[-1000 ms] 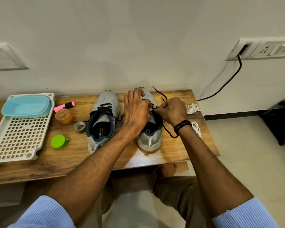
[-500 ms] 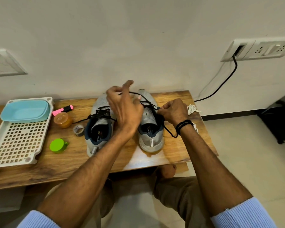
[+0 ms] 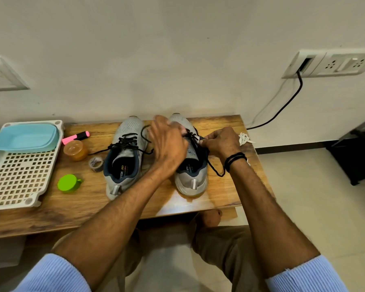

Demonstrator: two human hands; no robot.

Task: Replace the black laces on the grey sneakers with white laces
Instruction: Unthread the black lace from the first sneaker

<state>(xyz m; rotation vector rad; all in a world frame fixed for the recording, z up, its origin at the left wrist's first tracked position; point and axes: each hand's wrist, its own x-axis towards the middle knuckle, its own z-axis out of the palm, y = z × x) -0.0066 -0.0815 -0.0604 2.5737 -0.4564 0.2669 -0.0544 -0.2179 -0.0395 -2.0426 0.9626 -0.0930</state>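
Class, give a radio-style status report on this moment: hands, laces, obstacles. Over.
Left hand over right sneaker, grip hidden. Right hand pinches black lace. Left sneaker black-laced; white laces lie beside right hand. Nothing blocking.

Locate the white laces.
Head view, right side: the white laces lie bunched on the wooden table near its right edge, just right of the right hand.
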